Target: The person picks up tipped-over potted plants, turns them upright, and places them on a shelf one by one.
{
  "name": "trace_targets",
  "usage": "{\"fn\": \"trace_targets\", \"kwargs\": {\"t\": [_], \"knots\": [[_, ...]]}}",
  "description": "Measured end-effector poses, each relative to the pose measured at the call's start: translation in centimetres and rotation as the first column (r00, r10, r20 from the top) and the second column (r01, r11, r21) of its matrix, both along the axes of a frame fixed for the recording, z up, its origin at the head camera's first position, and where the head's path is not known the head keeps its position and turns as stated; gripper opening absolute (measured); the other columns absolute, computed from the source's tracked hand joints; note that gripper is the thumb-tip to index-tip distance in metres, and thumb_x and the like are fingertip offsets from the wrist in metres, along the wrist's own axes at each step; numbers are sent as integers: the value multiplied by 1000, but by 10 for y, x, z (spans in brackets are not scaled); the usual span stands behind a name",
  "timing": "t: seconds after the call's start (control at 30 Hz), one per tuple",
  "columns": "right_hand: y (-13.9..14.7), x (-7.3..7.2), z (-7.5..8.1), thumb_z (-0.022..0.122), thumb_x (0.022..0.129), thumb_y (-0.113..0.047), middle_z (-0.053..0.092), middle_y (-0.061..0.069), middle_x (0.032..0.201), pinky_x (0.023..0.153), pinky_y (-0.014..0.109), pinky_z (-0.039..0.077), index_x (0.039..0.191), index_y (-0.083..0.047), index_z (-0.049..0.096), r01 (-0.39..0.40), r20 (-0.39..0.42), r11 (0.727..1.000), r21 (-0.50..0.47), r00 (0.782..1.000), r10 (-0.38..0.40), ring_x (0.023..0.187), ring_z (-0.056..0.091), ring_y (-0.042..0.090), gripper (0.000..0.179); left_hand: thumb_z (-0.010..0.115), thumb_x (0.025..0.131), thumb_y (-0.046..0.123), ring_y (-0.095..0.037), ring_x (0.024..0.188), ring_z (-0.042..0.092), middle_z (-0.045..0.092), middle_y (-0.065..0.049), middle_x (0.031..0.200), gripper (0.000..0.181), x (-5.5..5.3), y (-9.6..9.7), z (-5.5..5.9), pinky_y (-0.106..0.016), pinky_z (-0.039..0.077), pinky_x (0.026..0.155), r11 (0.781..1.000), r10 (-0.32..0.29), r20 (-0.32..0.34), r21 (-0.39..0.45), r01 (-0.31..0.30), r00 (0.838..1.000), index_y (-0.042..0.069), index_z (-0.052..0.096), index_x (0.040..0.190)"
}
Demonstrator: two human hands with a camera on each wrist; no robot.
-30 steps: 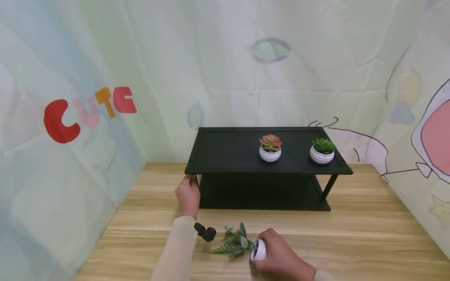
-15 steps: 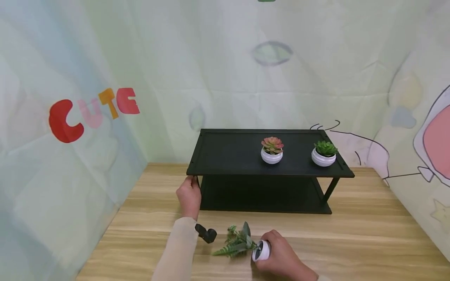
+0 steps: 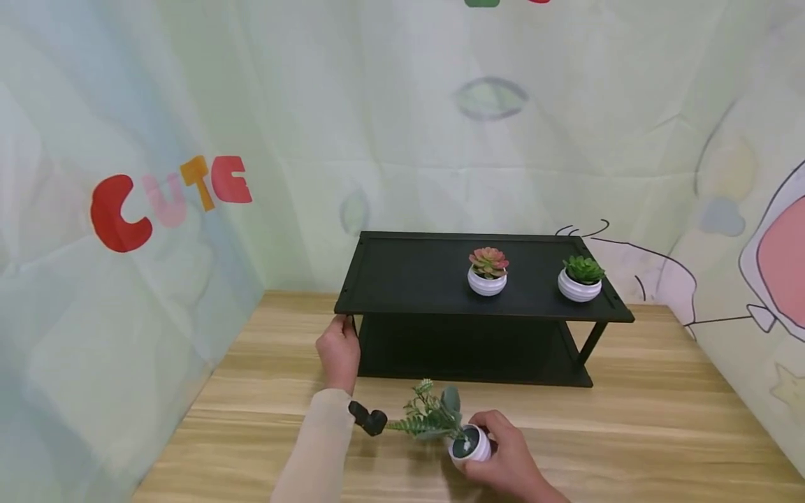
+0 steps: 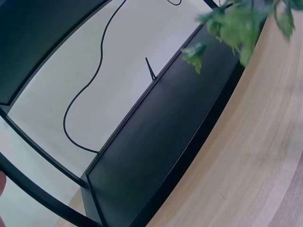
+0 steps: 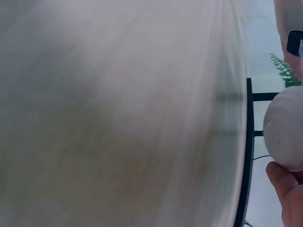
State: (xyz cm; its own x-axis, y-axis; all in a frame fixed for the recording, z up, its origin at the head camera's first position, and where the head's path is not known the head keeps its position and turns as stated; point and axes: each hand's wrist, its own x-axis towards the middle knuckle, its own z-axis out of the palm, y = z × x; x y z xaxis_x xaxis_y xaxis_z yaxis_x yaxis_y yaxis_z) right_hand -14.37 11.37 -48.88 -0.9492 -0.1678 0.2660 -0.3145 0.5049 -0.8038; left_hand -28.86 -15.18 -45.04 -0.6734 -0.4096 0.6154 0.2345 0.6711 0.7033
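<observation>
My right hand [image 3: 511, 457] grips a small white ribbed pot [image 3: 481, 447], tilted so that its leafy artificial plant [image 3: 434, 419] leans left over the table. The right wrist view shows the pot's base [image 5: 279, 139], with a finger [image 5: 283, 182] against it. My left hand [image 3: 339, 353] holds the left front post of a black two-tier shelf [image 3: 409, 279], just under the top board; its fingertips are mostly hidden. Toward the right on that board stand a pink succulent [image 3: 488, 272] and a green succulent [image 3: 581, 279], both in white pots.
The shelf's lower board [image 4: 156, 127] rests on a wood-grain table [image 3: 641, 419]. A printed curtain [image 3: 402, 140] hangs behind and at both sides. The black wrist camera [image 3: 369, 419] on the left sleeve overlaps the plant's leaf tips in the head view.
My right hand has raised the potted plant slightly and tipped it more upright, its leaves moving toward the shelf. The left hand stays at the post. The head view has shifted a little.
</observation>
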Motion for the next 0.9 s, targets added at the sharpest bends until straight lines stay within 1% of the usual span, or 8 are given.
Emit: {"fn": "trace_targets", "kwargs": {"t": [0.1,0.2,0.33,0.4,0.47,0.53,0.63,0.9], "knots": [[4,0,-1,80,56,-9,55,-4,91,70,21,49,95,-15,59,-18,36,999,-49,999,20,83,52,5,44,58,89,4,-33,63,65,68,-19,75,14,-1,0,1,-46,49,57,1000,4,-20,-12,-4,1000,-4,66,82],[6,0,0,81,57,-10,56,-1,94,72,21,49,97,-13,59,-27,54,998,-64,998,31,86,53,6,45,57,89,2,-33,63,64,67,-20,74,13,-1,0,2,-46,49,56,1000,11,-25,-22,-11,1000,-5,66,81],[8,1,0,82,60,-13,56,1,96,74,22,49,99,-10,59,-25,123,997,-74,992,34,87,53,6,45,57,89,3,-33,64,65,68,-20,76,13,-1,0,1,-46,49,58,1000,16,-3,-18,-16,1000,-5,66,82],[9,1,0,82,61,-16,57,1,97,76,24,50,101,-9,59,-23,172,998,-67,985,34,88,53,7,46,58,89,4,-33,66,65,68,-20,77,13,-1,1,1,-46,50,59,1000,16,10,-12,-15,1000,-4,66,83],[10,1,-1,82,63,-17,57,1,98,77,25,50,103,-9,59,-27,200,998,-51,979,37,88,53,7,47,58,89,4,-34,67,65,68,-20,78,13,-1,1,1,-47,50,60,1000,18,14,-11,-18,1000,-4,66,83],[11,0,-2,81,64,-19,57,1,98,77,25,49,103,-10,59,-35,208,999,-33,977,41,89,54,7,46,58,89,4,-34,67,65,69,-20,78,13,0,1,2,-47,50,60,1000,17,16,-9,-17,1000,-4,66,83],[12,-1,-3,82,64,-21,57,-1,98,76,24,48,103,-11,58,-48,194,999,-19,980,50,88,54,6,46,58,89,4,-34,67,65,69,-20,79,13,0,1,2,-47,50,60,1000,16,13,-6,-16,1000,-4,66,83],[13,-3,-6,83,62,-22,57,-3,96,75,23,46,100,-13,57,-53,193,998,-27,979,57,87,53,4,47,57,90,6,-32,66,65,69,-19,78,14,0,0,2,-46,50,60,1000,6,29,5,-7,1000,-3,66,84]]}}
